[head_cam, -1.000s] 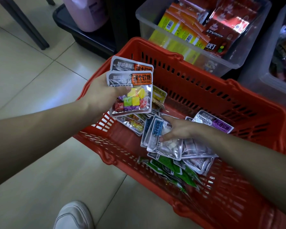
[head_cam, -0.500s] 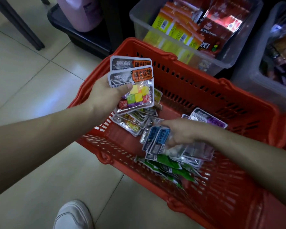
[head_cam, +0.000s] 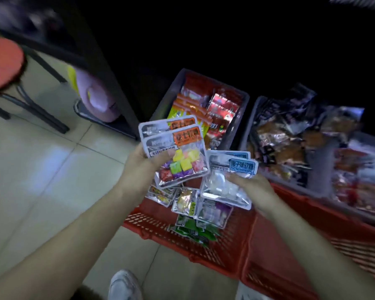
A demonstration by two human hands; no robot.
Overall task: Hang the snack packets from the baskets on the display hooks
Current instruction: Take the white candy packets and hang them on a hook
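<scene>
My left hand [head_cam: 143, 163] grips two orange-labelled packets [head_cam: 178, 156] of coloured candy cubes, held up above the red basket [head_cam: 230, 254]. My right hand [head_cam: 253, 189] holds two blue-labelled packets [head_cam: 230, 180] with white sweets, lifted just above the basket. Several more packets lie in the basket: silver ones [head_cam: 184, 202], a purple-labelled one [head_cam: 214, 211] and green ones [head_cam: 195, 232]. No display hooks show in the frame.
A clear bin of red and yellow snack packs [head_cam: 206, 109] stands behind the basket, and another bin of dark and brown packs [head_cam: 290, 135] to its right. A red stool [head_cam: 2, 66] stands far left. My shoe [head_cam: 123, 284] is on the tiled floor below.
My right hand has lifted the blue-labelled packets out of the basket. My left hand rose with its orange-labelled packets. The camera tilted up and the view is blurred.
</scene>
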